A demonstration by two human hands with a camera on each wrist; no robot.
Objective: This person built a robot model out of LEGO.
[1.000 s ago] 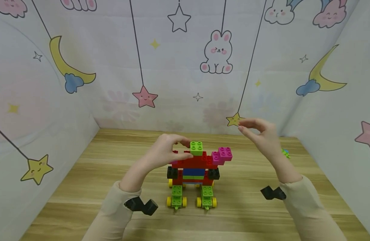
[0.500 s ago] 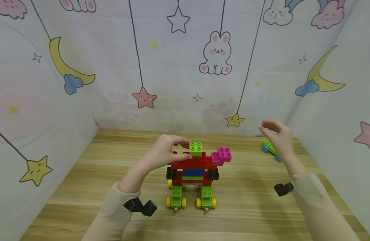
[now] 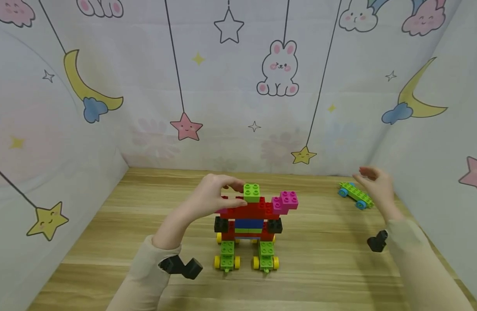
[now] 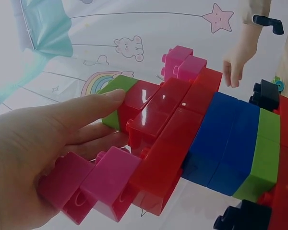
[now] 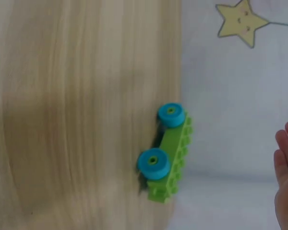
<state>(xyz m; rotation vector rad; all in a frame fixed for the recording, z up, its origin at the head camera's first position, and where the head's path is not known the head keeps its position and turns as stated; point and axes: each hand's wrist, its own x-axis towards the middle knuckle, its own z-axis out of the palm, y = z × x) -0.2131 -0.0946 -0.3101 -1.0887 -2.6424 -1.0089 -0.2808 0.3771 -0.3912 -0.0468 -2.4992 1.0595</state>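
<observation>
A figure of toy building blocks (image 3: 249, 223) stands upright on the table, red and blue in its body with pink arms, black side blocks and green wheeled feet. A green block (image 3: 251, 192) tops it. My left hand (image 3: 216, 194) grips the head from the left, thumb in front and fingers behind; in the left wrist view the thumb (image 4: 93, 103) lies across the green and red blocks. My right hand (image 3: 378, 188) is in the air at the right with fingers loosely bent, holding nothing. Nearest to it is a green wheeled base (image 3: 355, 195) with blue wheels.
The wooden table (image 3: 312, 259) is bounded by a fabric backdrop (image 3: 222, 86) printed with stars, moons and rabbits at the back and sides. A black wrist mount (image 3: 180, 265) sits on the left forearm, another (image 3: 377, 241) on the right.
My right hand has moved right and slightly down, away from the figure, uncovering the green wheeled base. My left hand keeps its grip on the figure's head.
</observation>
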